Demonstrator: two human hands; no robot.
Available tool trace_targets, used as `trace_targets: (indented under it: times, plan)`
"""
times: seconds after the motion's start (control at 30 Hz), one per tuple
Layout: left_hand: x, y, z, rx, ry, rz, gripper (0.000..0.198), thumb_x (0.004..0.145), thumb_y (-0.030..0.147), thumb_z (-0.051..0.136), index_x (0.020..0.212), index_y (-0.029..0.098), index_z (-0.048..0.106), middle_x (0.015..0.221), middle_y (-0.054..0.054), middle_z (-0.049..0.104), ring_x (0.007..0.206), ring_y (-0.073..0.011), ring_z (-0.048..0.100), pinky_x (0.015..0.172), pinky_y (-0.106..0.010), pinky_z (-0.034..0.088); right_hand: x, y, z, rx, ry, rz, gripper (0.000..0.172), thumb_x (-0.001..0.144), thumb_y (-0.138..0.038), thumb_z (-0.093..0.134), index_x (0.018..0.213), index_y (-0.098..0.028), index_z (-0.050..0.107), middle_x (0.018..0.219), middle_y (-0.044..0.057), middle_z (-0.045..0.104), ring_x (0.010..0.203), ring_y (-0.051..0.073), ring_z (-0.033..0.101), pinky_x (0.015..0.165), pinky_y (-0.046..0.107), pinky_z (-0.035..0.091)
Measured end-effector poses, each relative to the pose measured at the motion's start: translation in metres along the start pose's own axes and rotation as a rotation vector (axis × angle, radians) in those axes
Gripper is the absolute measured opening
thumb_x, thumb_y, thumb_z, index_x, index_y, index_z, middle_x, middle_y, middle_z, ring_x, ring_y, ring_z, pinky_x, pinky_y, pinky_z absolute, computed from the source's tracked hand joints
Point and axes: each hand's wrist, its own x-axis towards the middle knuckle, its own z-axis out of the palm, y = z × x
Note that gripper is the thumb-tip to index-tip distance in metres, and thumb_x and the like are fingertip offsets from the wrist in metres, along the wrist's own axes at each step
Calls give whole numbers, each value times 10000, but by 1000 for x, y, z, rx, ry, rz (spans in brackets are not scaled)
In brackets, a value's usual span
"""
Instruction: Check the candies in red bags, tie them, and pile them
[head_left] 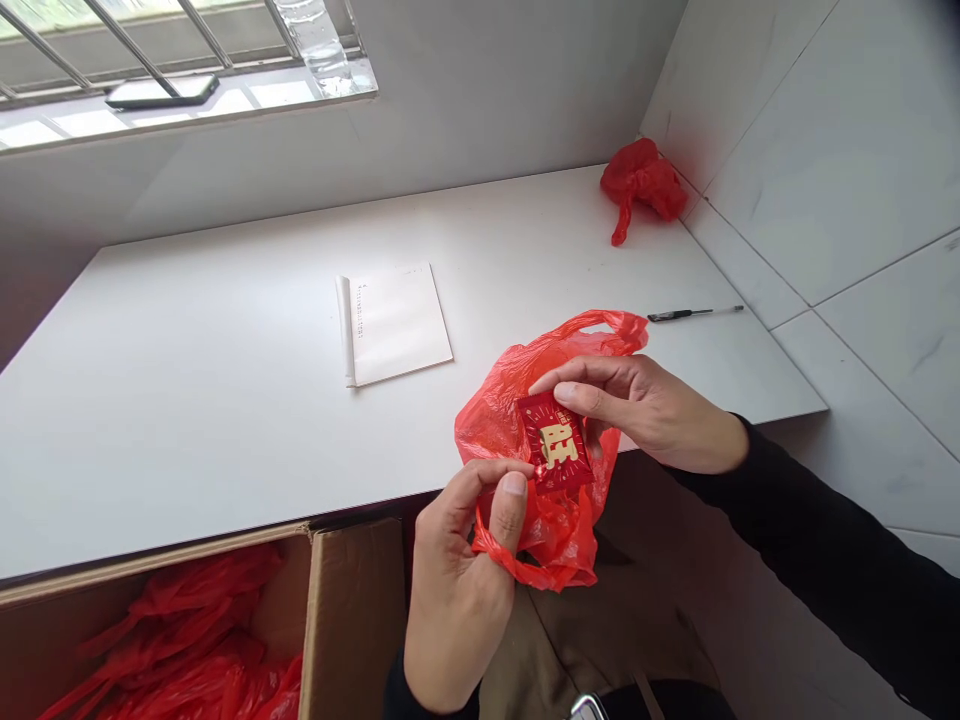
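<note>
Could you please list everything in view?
Table: one, white, centre
Open bag: one, red, table's front edge
Packet: one, red, over open bag
Bundled bag: one, red, table's far right corner
Pen: one, black, table's right
Booklet: one, white, mid-table
Carton: one, brown, lower left
Heaped bags: uncountable, red, inside carton
Windowsill: one, white, top left
Phone: one, dark edged, windowsill
Clear object: one, colourless, windowsill
Bars: at least four, grey, top left
Walls: two, grey and white, back and right
Silvery object: one, unclear, bottom
Trousers: one pair, brownish, bottom
Left hand: one, black-sleeved, at open bag
Right hand: one, black-sleeved, holding packet
</note>
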Motion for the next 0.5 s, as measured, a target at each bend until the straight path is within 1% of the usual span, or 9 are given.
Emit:
trace_targets:
  times: [0.1,0.23,0.3,0.37,0.43,0.5]
  plan:
    - [1,1,3,-38,-16,-22,236,939,441,659,948,208,700,793,24,643,686,-96,574,618,-179,458,0,1,2,-5,-37,3,227,996,-356,625,1113,-206,748,767,-16,631,657,93,578,575,203,523]
    - [5,0,7,-122,-48,-41,223,915,423,697,904,201,679,745,31,630,651,-91,564,590,-175,455,1,1,4,14,-71,-6,248,985,-353,647,1158,-195,726,904,13,692,771,107,627,704,224,534]
    - [6,-1,7,-171,-26,-62,231,910,423,705,910,194,675,757,25,642,652,-91,565,590,-176,461,0,2,4,29,-86,2,303,996,-382,621,1220,-191,691,989,38,700,809,127,635,713,251,542]
    - [7,-2,6,-235,25,-79,231,907,421,711,928,194,671,787,22,651,667,-92,571,616,-182,481,-2,3,5,17,-122,34,364,974,-396,651,1278,-196,645,1056,53,693,878,157,641,729,277,547]
    - [7,-3,4,-300,57,-93,220,903,408,720,928,198,657,793,28,644,669,-89,568,641,-192,497,-4,5,7,-12,-169,56,342,923,-363,727,1210,-192,655,1073,44,683,954,171,631,805,290,535]
    - [6,-3,4,-328,43,-105,223,900,398,726,900,192,641,780,28,638,656,-88,559,641,-200,502,-6,8,10,-1,-202,55,230,899,-322,756,1059,-180,673,1021,24,677,938,157,623,843,279,516]
